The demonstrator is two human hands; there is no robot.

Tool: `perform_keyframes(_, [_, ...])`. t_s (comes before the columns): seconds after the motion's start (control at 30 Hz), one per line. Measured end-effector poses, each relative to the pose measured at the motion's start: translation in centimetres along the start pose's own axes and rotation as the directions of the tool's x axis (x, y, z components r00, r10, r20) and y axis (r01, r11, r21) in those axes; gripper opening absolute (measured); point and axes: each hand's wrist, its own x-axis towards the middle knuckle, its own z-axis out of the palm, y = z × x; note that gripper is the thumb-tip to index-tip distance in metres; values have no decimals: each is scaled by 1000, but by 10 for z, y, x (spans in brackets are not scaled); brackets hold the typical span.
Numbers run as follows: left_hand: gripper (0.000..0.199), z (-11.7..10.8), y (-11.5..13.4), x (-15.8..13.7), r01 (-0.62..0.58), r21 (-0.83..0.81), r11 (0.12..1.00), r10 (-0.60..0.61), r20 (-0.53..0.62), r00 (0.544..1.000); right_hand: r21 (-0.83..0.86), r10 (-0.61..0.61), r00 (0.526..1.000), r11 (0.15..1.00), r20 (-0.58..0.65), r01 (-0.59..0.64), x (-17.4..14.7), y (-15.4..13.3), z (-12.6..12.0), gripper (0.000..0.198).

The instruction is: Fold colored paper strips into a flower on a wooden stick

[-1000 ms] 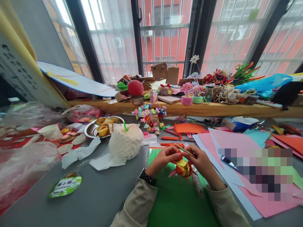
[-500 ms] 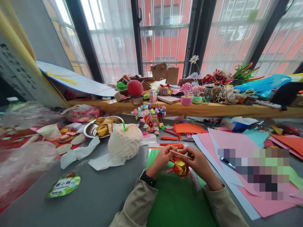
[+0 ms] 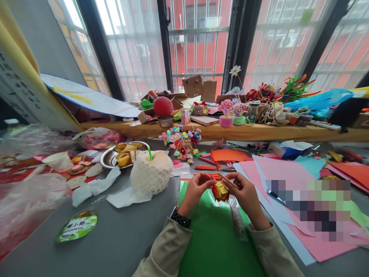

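My left hand (image 3: 197, 190) is closed, fingertips pinching the edge of a red-and-yellow paper flower (image 3: 221, 191). The flower hangs between my two hands, its folded yellow petals toward me and red tips below. My right hand (image 3: 244, 192) is closed around a thin wooden stick (image 3: 227, 180), which slants across the flower's top. Its thumb is close beside the petals; I cannot tell whether it touches them. Beneath both hands lies a green mat (image 3: 213, 246). A clear strip with small marks, like a ruler (image 3: 238, 221), rests on it below my right hand.
Orange paper strips (image 3: 205, 167) lie beyond my hands. Coloured paper sheets (image 3: 276, 181) spread on the right. Left of the mat stand a peeled coconut in white netting (image 3: 152, 171) and a metal dish (image 3: 105, 159) of banana peels. A crowded wooden ledge (image 3: 196, 131) runs behind.
The flower has risen and turned between my hands, showing its petals differently. The stick's left end has left my left fingertips and now tilts upward. Pink strips by the flower are out of sight.
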Motion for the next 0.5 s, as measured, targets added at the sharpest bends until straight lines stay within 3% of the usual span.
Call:
perform_keyframes(0.37, [24, -2, -1, -2, -42, 79, 996, 39, 38, 998, -13, -39, 998, 999, 47, 40, 0, 0, -2, 21])
perform_keyframes(0.5, [23, -2, 1, -4, -78, 160, 984, 63, 101, 993, -24, -167, 984, 985, 60, 168, 1, -3, -3, 23])
